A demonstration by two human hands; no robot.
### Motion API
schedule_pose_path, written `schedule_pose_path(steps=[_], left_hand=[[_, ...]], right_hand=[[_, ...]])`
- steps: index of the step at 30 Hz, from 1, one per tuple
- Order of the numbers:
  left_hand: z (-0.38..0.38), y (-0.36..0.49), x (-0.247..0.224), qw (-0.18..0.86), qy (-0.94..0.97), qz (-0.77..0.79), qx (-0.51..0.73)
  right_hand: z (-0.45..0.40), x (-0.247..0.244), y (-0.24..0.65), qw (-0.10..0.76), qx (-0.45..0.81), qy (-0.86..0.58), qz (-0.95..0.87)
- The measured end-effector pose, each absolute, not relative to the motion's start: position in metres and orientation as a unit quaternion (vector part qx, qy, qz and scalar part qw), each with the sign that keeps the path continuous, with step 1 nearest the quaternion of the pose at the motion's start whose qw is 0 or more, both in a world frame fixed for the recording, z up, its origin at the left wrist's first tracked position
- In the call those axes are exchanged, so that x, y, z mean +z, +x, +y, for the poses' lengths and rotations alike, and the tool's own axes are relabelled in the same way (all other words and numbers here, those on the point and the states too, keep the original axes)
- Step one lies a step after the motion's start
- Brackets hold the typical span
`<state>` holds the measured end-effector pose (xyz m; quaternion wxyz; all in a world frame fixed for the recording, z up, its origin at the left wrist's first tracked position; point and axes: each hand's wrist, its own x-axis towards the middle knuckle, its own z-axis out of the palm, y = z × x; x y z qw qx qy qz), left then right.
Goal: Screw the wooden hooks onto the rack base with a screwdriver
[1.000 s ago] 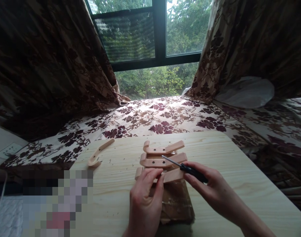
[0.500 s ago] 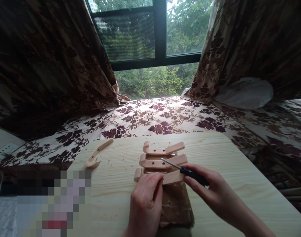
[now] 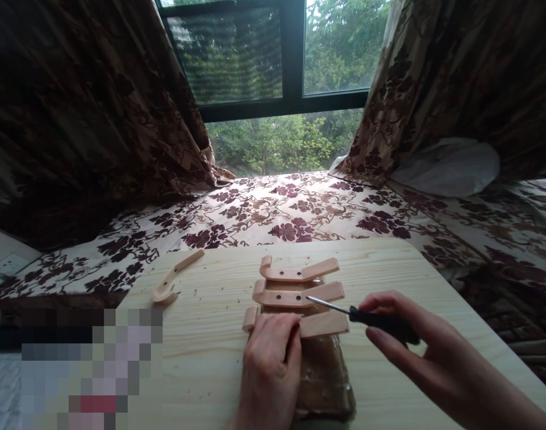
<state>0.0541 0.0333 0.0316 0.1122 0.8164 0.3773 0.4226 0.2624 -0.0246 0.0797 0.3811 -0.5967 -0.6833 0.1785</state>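
Observation:
My right hand [image 3: 402,331] grips the black handle of a screwdriver [image 3: 380,322]. Its thin metal shaft points left, and the tip shows in front of the middle wooden hook [image 3: 288,297]. My left hand [image 3: 273,352] is closed over the nearest wooden hook [image 3: 324,325], thumb and index finger pinched together; what they pinch is hidden. Beyond these lies a third wooden hook [image 3: 293,273]. The far and middle hooks each show two dark screw holes. All three lie across a brown, tape-wrapped block [image 3: 326,382].
Another curved wooden hook [image 3: 172,278] lies apart on the left of the pale wooden board [image 3: 196,358], near scattered dark specks. Behind the board spreads a floral cloth [image 3: 273,209] up to the window. A white bag [image 3: 452,167] sits at the right by the curtain.
My right hand has moved right with the screwdriver, away from the nearest hook's end. My left hand stays at the nearest hook, shifted slightly right in view.

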Motion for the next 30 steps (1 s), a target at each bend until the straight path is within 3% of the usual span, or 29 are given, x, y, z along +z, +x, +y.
schedule_pose_path(steps=[5,14,30], left_hand=[[0.032,0.056,0.031,0.104,0.809,0.383,0.434],[0.032,0.056,0.026,0.093,0.801,0.392,0.443],[0.031,0.056,0.021,0.094,0.802,0.385,0.447]], right_hand=[[-0.027,0.098,0.264,0.336,0.129,-0.545,-0.757],[-0.012,0.114,0.242,0.237,0.157,-0.534,-0.796],[0.002,0.134,0.227,0.177,0.153,-0.502,-0.833]])
